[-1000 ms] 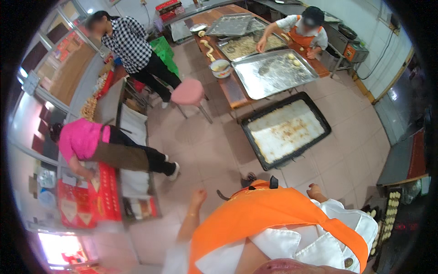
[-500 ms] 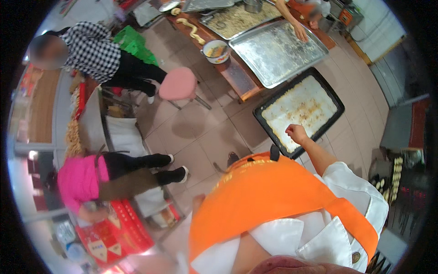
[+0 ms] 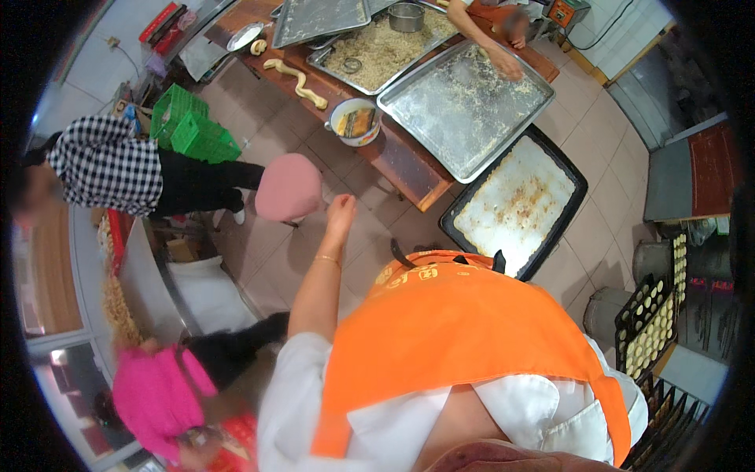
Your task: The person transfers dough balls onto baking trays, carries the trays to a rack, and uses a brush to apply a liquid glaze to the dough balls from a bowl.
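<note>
Pretty cramped bakery room, floor is all pinkish-beige tiles. A long brown wooden bench runs diagonally across the top. There's a pink round stool just off it, green plastic crates further left, and a white-tiled wall in the top right corner.

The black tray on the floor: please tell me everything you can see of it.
The black tray is a large, shallow rectangle with a dark raised rim, metal by its look. Its pale inside is dusted with flour and brown crumbs. It lies flat on the tiled floor, beside the wooden table; the orange apron hides its near corner. No hand touches it.
</note>
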`<state>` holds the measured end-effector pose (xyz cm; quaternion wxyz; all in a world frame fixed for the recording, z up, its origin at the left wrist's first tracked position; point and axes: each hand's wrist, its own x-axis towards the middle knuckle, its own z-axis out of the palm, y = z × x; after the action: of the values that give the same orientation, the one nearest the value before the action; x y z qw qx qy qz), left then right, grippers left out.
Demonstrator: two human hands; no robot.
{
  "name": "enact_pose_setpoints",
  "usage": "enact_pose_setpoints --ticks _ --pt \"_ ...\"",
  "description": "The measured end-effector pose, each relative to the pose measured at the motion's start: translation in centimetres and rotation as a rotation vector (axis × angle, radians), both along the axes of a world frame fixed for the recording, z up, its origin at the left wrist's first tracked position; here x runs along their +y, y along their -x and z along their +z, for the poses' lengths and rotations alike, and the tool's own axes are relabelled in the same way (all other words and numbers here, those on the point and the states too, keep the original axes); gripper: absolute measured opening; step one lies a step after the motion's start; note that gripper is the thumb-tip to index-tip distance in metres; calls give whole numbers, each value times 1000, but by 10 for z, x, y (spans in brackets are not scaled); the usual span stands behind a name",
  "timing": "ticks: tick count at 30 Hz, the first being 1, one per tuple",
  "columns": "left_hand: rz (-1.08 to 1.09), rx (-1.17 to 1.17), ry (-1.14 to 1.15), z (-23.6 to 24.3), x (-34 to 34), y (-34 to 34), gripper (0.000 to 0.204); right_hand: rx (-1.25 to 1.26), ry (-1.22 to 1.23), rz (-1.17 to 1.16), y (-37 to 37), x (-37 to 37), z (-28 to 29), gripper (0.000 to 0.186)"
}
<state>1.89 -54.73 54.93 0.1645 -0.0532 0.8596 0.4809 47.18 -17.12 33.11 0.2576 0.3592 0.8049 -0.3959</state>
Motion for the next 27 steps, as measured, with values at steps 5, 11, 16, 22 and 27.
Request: enact_pose_setpoints --ticks 5,11,16,22,27 --pt "-117 412 398 -3 49 103 46 89 53 -269 33 -13 -5 24" --pt "-282 757 533 32 89 223 30 49 173 -570 69 -21 65 21" --pt "-499 801 571 47 145 327 22 -43 67 -797 86 -64 104 22" --pt "-714 726 887 16 196 429 17 -105 20 -774 130 -146 149 21" --pt "-907 702 1042 -7 203 471 14 -155 -8 -842 177 -189 187 19"
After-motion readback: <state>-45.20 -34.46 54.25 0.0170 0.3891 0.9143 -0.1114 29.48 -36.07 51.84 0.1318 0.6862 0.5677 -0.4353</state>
